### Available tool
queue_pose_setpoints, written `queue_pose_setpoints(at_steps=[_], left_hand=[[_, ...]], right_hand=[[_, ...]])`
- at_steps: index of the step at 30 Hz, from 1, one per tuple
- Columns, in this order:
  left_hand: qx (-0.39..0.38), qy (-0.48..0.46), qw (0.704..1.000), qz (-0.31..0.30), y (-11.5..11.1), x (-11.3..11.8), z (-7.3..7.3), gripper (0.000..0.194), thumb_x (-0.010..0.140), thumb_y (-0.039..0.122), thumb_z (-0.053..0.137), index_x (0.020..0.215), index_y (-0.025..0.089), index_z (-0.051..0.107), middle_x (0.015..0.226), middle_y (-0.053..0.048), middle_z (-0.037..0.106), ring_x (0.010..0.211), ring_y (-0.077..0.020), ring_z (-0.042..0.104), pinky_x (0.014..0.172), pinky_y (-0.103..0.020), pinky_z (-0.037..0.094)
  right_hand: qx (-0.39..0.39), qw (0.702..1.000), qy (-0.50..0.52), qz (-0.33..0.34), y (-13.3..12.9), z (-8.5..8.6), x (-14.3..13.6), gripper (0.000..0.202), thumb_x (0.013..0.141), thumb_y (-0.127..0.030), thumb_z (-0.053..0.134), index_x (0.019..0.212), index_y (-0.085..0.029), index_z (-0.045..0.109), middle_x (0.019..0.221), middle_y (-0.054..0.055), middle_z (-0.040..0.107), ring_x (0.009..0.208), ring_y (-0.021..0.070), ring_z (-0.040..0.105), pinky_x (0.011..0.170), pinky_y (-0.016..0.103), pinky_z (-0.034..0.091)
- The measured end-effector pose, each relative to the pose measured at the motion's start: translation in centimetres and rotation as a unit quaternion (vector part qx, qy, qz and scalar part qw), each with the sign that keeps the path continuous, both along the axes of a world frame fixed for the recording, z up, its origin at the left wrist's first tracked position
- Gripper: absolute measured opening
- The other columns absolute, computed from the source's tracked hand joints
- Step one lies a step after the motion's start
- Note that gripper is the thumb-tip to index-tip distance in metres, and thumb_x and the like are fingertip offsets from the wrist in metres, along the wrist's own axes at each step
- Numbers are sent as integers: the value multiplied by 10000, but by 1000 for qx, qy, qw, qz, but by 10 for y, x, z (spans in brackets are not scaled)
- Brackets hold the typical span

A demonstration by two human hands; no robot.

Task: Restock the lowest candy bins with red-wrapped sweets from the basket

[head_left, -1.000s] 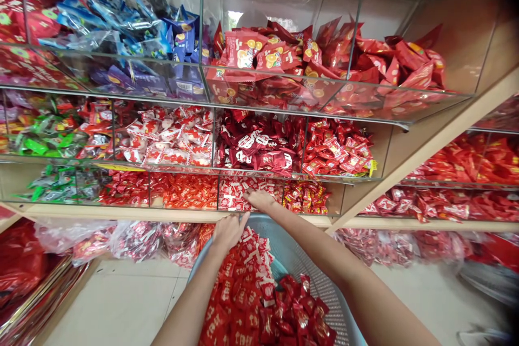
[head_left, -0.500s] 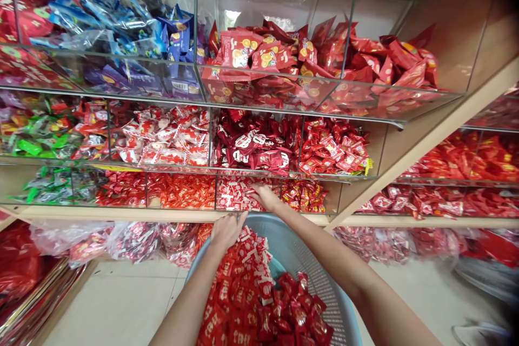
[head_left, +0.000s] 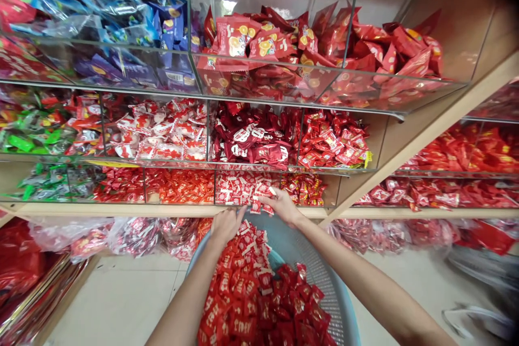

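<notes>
A blue-green plastic basket [head_left: 344, 303] stands below the shelf edge, with red and white wrapped candies in it. My left hand [head_left: 226, 227] is closed on its far rim. My right hand [head_left: 286, 208] is closed round a few small red-and-white wrapped candies [head_left: 258, 206], held above the basket's far rim in front of the bottom shelf. Just behind them is a compartment of similar candies [head_left: 233, 186]. Inside the basket, red-and-white candies [head_left: 255, 248] lie at the far side, bright red ones [head_left: 231, 303] on the left and darker red ones [head_left: 300, 303] on the right.
Glass-fronted shelves rise ahead, with orange-print red packets [head_left: 239, 38] and blue packets [head_left: 121, 16] on top. A wooden divider [head_left: 365, 189] slants at right. Plastic bags of candies [head_left: 133, 235] lie under the wooden ledge [head_left: 121, 211]. Pale tiled floor [head_left: 133, 292] shows beside the basket.
My right hand has drawn back from the bottom shelf compartment, toward me and slightly right, with candies now in its fingers. My left hand stays on the basket rim.
</notes>
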State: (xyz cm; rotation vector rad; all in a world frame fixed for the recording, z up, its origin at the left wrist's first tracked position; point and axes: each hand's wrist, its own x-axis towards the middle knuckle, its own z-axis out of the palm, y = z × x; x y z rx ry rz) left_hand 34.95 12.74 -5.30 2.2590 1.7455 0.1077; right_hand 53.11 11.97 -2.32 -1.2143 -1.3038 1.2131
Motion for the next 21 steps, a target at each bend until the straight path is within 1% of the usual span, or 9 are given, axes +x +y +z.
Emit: queue_pose_setpoints(at_steps=[3, 6, 9, 11, 15, 18, 21], left_hand=[[2, -1, 1000, 0, 0, 1, 0, 715, 834, 575, 5, 896, 175, 594, 858, -101, 657, 783, -197, 616, 710, -309, 424], [-1, -4, 1000, 0, 1, 1, -2, 726, 826, 586, 0, 886, 171, 593, 832, -103, 656, 767, -200, 614, 699, -311, 424], [3, -7, 1000, -5, 2, -1, -5, 744, 816, 600, -13, 886, 170, 590, 795, -100, 658, 746, -204, 615, 682, -314, 427], [6, -8, 1000, -9, 2, -1, -7, 748, 813, 605, -16, 893, 174, 590, 804, -100, 661, 761, -210, 617, 692, -320, 426], [4, 0, 1000, -6, 2, -1, -6, 740, 816, 603, -7, 913, 177, 590, 836, -105, 663, 798, -216, 619, 725, -331, 423], [7, 9, 1000, -4, 1, -1, -4, 721, 824, 597, 9, 909, 178, 590, 852, -100, 664, 816, -205, 618, 741, -315, 419], [4, 11, 1000, -6, 1, 0, -3, 715, 831, 586, 15, 908, 170, 591, 854, -104, 661, 822, -200, 615, 743, -309, 414]], right_hand=[[-57, 998, 11, 24, -38, -7, 4, 407, 657, -497, 613, 873, -153, 589, 642, -13, 592, 481, 93, 483, 436, 206, 403], [-100, 994, 7, 45, -70, -23, 7, 416, 654, -509, 611, 870, -155, 602, 693, 6, 621, 578, 129, 549, 553, 251, 457], [-133, 989, -16, 63, -92, -41, 8, 437, 641, -524, 616, 873, -154, 621, 724, 14, 636, 670, 165, 584, 647, 290, 476], [-135, 987, -31, 76, -102, -50, 6, 444, 642, -526, 615, 889, -157, 632, 753, 18, 643, 717, 184, 594, 678, 307, 480], [-102, 986, -75, 108, -114, -63, 1, 440, 652, -508, 619, 928, -166, 644, 811, 24, 651, 788, 210, 594, 704, 315, 481], [-93, 984, -87, 123, -117, -71, -1, 454, 648, -508, 625, 949, -167, 644, 822, 23, 647, 776, 209, 593, 679, 307, 486], [-103, 984, -72, 125, -118, -75, -2, 482, 634, -520, 634, 952, -158, 644, 822, 23, 643, 754, 204, 590, 656, 302, 489]])
